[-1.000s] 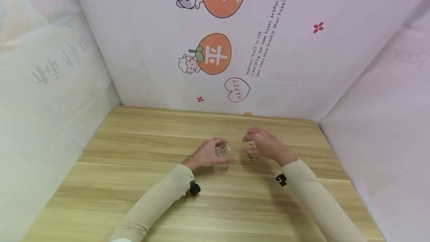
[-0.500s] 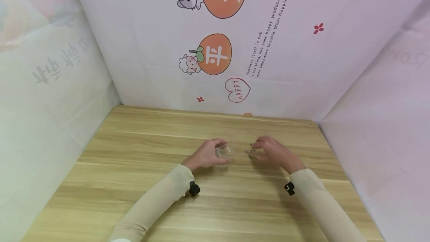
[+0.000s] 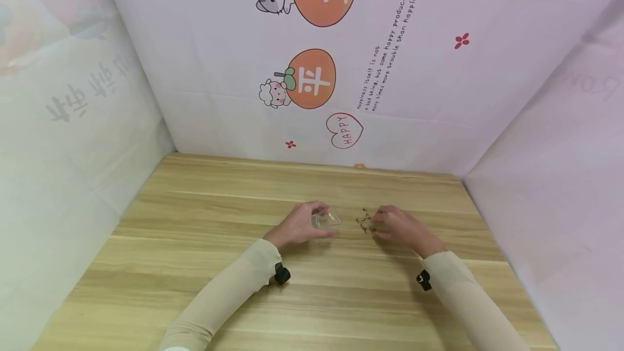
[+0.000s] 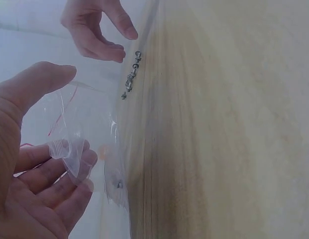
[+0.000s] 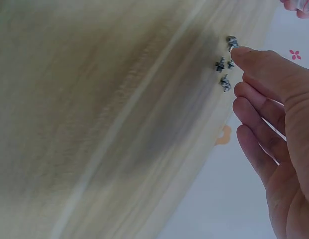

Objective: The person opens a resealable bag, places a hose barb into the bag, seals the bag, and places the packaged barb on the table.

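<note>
My left hand (image 3: pixel 300 224) holds a clear plastic container (image 3: pixel 325 220) upon the table, thumb on one side and fingers on the other. In the left wrist view, a small dark metal piece (image 4: pixel 119 184) shows through the bottom of the container (image 4: pixel 72 144). Several small metal screws (image 3: pixel 363 221) lie loose in a cluster to the right of it. At the right edge of that cluster is my right hand (image 3: pixel 400 228), its thumb and fingers apart. The right wrist view has its thumb (image 5: pixel 244 57) partly in front of the screws (image 5: pixel 225 83), and nothing shows held there.
The wood-grain table (image 3: pixel 312 297) meets a white printed cloth wall (image 3: pixel 219 96) just beyond the hands. Similar cloth walls stand on the left (image 3: pixel 73 150) and right (image 3: pixel 546 177).
My right hand has drawn back to the right and down, from over the screws to their right edge, uncovering more of them. The left hand and container have stayed in place.
</note>
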A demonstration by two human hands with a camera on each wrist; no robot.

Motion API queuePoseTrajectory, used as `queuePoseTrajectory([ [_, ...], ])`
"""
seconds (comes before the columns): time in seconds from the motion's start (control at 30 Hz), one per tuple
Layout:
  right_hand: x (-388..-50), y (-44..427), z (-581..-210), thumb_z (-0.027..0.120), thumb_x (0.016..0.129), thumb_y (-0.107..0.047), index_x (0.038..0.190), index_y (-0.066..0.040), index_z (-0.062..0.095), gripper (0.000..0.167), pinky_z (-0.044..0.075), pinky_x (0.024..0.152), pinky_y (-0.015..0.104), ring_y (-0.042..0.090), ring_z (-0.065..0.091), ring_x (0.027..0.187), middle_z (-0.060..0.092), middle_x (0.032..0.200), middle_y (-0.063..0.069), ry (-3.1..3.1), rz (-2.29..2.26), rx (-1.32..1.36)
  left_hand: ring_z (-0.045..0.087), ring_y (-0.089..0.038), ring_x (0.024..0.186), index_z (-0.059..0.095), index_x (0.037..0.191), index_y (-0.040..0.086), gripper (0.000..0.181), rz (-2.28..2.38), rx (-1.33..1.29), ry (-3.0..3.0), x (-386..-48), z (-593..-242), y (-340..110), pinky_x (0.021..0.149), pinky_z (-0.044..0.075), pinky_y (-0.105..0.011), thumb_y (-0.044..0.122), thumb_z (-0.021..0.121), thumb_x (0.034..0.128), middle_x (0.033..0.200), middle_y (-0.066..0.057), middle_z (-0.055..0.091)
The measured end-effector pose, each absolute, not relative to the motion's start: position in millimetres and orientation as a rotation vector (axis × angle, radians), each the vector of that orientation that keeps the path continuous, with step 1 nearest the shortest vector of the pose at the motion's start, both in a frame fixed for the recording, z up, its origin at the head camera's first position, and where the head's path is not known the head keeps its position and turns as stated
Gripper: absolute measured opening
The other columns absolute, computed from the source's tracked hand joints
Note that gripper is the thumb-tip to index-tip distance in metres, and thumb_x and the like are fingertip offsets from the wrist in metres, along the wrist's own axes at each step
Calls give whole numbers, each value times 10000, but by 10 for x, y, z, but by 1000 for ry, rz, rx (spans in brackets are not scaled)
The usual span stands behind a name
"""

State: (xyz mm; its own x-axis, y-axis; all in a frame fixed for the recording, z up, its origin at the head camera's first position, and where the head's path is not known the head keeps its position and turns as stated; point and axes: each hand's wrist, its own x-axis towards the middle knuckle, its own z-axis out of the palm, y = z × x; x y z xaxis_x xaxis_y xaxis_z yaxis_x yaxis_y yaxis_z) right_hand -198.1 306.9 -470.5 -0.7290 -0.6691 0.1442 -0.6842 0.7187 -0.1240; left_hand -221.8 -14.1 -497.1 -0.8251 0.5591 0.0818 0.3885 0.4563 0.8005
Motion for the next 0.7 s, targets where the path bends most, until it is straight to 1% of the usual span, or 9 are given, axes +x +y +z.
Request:
queuePoseTrajectory([
  [0.23, -1981, 3074, -4745, 843, 870, -56, 1073, -52, 807, 207, 638, 819, 337, 201, 694, 925, 737, 1028, 86, -2911, 323, 1113, 625, -311, 1337, 582, 1451, 18, 733, 1314, 826, 2505, -2208, -4963, -151, 1154, 512, -469, 328, 886, 861, 1406, -112, 683],
  [0.43, -1989, 3094, -4804, 821, 897, -59, 1159, -46, 799, 263, 635, 818, 317, 181, 693, 933, 726, 1054, 70, -2974, 308, 1059, 623, -308, 1337, 572, 1461, 19, 748, 1308, 814, 2502, -2203, -4965, -137, 1155, 512, -467, 331, 888, 859, 1415, -109, 677],
  [0.7, -2009, 3107, -4840, 819, 879, -3, 1046, -70, 825, 180, 642, 816, 308, 184, 722, 915, 751, 1017, 65, -2915, 330, 1082, 619, -308, 1343, 576, 1456, 15, 754, 1308, 800, 2502, -2216, -4969, -129, 1162, 504, -472, 346, 890, 856, 1408, -105, 682],
])
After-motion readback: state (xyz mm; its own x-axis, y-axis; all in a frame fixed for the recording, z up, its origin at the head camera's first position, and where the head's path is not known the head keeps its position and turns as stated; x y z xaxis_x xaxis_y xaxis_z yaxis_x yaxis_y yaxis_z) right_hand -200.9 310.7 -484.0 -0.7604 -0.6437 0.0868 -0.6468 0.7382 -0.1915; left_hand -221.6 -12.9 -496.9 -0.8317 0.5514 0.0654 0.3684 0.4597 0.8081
